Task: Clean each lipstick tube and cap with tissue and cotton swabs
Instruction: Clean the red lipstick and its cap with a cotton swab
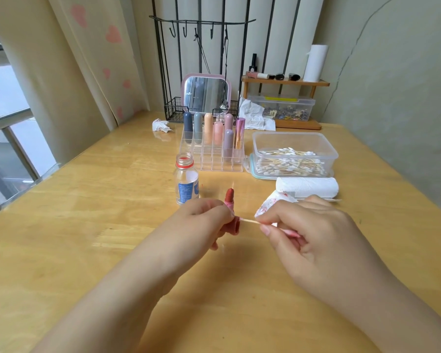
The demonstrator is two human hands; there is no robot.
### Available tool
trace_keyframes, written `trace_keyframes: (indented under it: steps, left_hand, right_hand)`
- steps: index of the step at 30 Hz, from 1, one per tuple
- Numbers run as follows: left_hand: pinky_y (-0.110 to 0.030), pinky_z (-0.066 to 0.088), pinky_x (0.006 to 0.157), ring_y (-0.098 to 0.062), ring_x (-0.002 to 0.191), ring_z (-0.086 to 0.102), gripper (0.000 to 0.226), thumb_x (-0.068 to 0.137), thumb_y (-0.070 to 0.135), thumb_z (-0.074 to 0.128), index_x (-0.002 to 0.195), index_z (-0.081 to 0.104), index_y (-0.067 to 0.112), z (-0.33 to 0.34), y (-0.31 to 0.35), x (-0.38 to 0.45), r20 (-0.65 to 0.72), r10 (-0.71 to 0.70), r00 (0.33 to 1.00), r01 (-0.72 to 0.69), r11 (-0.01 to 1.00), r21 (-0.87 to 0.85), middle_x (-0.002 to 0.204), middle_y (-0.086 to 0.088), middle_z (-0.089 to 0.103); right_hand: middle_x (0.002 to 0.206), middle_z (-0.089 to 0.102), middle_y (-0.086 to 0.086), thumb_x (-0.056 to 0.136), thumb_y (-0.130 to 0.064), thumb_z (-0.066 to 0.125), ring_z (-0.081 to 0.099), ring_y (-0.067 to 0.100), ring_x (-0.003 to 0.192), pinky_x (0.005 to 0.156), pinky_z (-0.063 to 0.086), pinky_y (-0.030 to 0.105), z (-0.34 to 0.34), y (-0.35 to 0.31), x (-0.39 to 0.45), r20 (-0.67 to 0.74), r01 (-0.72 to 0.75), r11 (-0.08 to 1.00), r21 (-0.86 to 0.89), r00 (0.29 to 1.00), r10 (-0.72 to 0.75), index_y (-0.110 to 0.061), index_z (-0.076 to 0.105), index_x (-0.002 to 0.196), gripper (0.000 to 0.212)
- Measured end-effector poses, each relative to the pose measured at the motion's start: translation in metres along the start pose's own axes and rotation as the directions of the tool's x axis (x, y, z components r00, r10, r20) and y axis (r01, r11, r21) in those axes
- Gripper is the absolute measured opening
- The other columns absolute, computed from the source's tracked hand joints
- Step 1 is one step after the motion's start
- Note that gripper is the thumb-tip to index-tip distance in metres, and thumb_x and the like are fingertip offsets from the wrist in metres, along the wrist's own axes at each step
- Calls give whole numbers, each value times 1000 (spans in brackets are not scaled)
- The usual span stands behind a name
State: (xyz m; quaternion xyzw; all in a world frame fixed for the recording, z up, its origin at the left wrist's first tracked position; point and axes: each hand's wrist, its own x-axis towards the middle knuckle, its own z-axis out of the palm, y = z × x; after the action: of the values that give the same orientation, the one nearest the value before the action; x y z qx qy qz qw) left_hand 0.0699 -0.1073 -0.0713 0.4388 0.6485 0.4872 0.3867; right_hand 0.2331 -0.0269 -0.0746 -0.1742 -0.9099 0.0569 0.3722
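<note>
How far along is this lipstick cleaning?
Seven capped lipsticks stand in the clear organizer; whether they are cleaned cannot be told. Crumpled tissue suggests earlier wiping. In hand: the left hand holds an open red lipstick and its cap, the right hand works a cotton swab into the cap.

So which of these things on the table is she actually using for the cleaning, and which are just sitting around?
In use:
- open lipstick and its cap, held in the left hand
- cotton swab and stained tissue, in the right hand
- swab box, tissue roll, open bottle
- organizer of lipsticks

Lying about:
- mirror
- wooden shelf
- wire rack
</note>
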Motion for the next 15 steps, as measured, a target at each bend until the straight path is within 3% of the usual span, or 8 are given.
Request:
trace_keyframes:
  steps: [5, 11, 15]
  left_hand:
    - [-33, 35, 71, -8, 48, 38, 24, 68, 33, 48, 48, 60, 24, -1, -1, 2, -38, 9, 999, -10, 999, -35, 45, 15, 42]
    - [-31, 36, 70, -7, 48, 39, 28, 72, 31, 49, 48, 60, 24, 1, 0, 0, -3, -9, 1000, 9, 999, -47, 50, 13, 46]
    - [-30, 34, 64, -8, 44, 35, 43, 87, 18, 53, 45, 60, 21, 0, 3, 1, -32, 17, 999, -22, 985, -173, 47, 8, 44]
  right_hand:
    - [51, 31, -18, 80, -29, 52, 40, 5, 56, 56, 31, 7, 4, -3, -3, 102, -31, 992, 121, 995, 19, -26, 60, 74, 10]
    - [49, 41, -9, 82, -25, 51, 40, 14, 57, 66, 30, 4, 4, -2, -1, -12, -34, 998, 53, 999, 35, -18, 63, 74, 16]
    - [51, 40, -7, 81, -28, 51, 41, 9, 56, 57, 31, 9, 7, -5, -3, 35, -60, 989, 135, 998, 55, -22, 62, 74, 14]
